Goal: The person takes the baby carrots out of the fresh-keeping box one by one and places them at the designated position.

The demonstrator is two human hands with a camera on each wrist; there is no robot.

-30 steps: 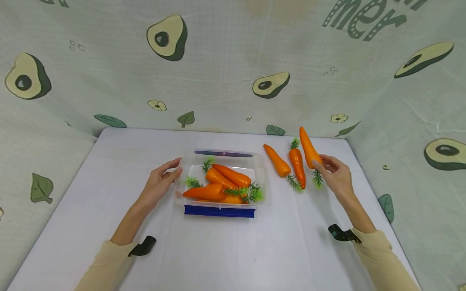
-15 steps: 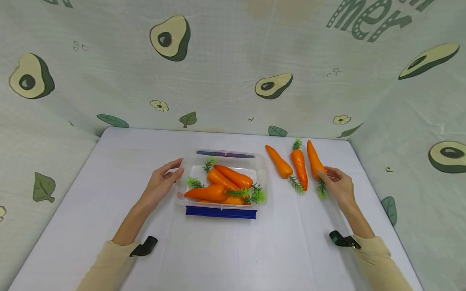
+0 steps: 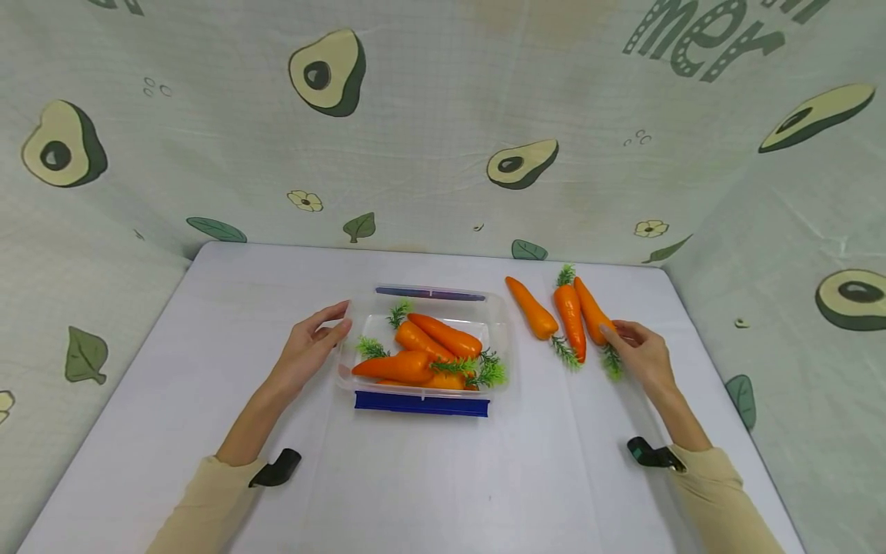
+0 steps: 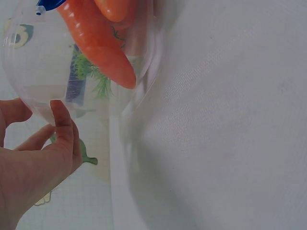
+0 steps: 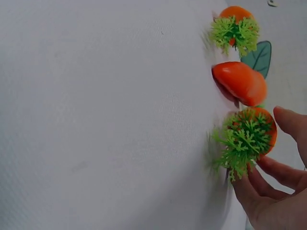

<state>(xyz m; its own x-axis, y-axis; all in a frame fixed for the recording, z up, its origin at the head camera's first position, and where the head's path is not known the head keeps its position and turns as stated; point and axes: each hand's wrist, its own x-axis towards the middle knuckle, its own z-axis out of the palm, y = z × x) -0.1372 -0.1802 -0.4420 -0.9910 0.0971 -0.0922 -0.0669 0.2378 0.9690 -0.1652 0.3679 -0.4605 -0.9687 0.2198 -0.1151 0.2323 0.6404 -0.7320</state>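
Observation:
My right hand point(image 3: 640, 354) pinches a carrot point(image 3: 591, 308) with a leafy green top near its thick end. This carrot lies along the right side of a middle carrot point(image 3: 569, 312), whose leaves point the opposite way. Farther left is another carrot point(image 3: 531, 308), its leaves toward me. In the right wrist view, thumb and fingers stand on either side of the held carrot's leafy end point(image 5: 247, 136). The fingertips of my left hand point(image 3: 304, 346) touch the left side of a clear plastic container point(image 3: 500, 338). Several carrots point(image 3: 415, 362) with green tops are piled inside it.
Blue clip flaps point(image 3: 421, 404) hang open on the container's front and back. The white table point(image 3: 429, 477) meets a cloth backdrop point(image 3: 415, 154) printed with avocados and leaves at the back and sides.
My right hand has brought its carrot down toward me, then swung its tip left against the middle carrot. The left hand and the container have stayed in place.

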